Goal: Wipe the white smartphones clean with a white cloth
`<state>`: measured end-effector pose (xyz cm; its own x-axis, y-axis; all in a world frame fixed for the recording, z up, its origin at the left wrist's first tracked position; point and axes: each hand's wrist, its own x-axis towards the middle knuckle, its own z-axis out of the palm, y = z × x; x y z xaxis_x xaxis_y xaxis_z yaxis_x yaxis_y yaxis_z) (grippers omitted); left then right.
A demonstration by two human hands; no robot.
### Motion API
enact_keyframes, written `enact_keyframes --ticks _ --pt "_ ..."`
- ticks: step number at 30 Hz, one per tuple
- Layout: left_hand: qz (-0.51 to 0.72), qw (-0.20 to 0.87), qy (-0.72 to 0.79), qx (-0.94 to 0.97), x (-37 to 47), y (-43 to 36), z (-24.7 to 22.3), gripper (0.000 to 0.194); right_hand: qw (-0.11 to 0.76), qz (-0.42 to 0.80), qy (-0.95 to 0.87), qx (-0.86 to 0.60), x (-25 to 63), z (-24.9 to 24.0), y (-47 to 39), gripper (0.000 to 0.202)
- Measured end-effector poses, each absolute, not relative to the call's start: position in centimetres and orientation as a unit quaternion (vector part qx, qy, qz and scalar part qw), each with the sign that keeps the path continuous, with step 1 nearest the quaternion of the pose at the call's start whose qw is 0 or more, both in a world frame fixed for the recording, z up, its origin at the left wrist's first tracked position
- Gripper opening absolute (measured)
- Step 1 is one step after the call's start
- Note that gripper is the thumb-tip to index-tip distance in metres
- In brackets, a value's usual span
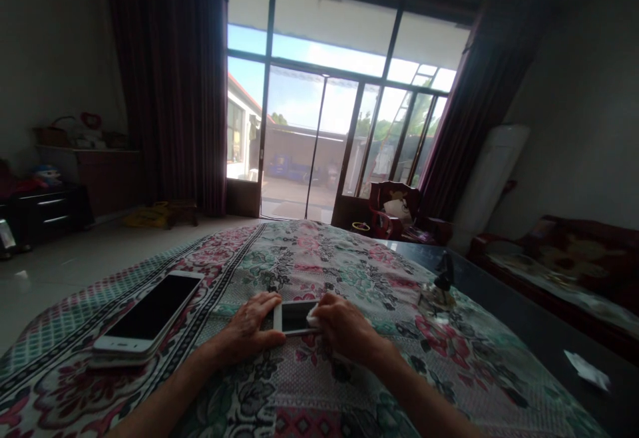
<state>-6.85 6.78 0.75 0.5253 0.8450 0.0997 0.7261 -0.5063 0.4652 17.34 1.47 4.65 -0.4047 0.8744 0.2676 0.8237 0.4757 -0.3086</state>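
A white-framed phone (295, 319) lies sideways on the flowered cloth, its dark screen facing up. My left hand (252, 328) grips its left end between thumb and fingers. Bunched in the fingers of my right hand (344, 328) is a small white wad (313, 317), pressed against the right part of the screen. Further left, a larger white phone (152, 311) with a dark screen rests on top of another flat pale object (124, 361). Right of my hands stands a clear bottle (438, 297) with a black pump top.
The flowered cloth (309, 251) covers a table with a dark bare strip (519, 325) at the right, where a crumpled white paper (588, 370) lies. Beyond are a wooden armchair (394, 208), a sofa (579, 258) and glass doors (304, 145).
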Motion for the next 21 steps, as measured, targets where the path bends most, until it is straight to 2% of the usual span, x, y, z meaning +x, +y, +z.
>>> enact_keyframes --ticks 5,10,16,21 --pt "0.160 0.178 0.457 0.857 -6.9 6.9 0.7 0.070 0.207 0.020 -0.799 -0.565 16.9 3.7 3.1 0.024" --pt "0.162 0.174 0.453 0.859 -6.9 7.1 0.4 0.071 0.186 -0.007 -0.816 -0.548 16.4 3.7 2.8 0.024" --pt "0.155 0.176 0.457 0.858 -6.9 6.9 0.6 0.069 0.184 0.050 -0.859 -0.476 15.5 4.1 1.2 0.020" --pt "0.138 0.212 0.440 0.862 -7.4 6.9 1.3 0.076 0.204 0.076 -0.857 -0.468 15.4 4.0 0.7 0.025"
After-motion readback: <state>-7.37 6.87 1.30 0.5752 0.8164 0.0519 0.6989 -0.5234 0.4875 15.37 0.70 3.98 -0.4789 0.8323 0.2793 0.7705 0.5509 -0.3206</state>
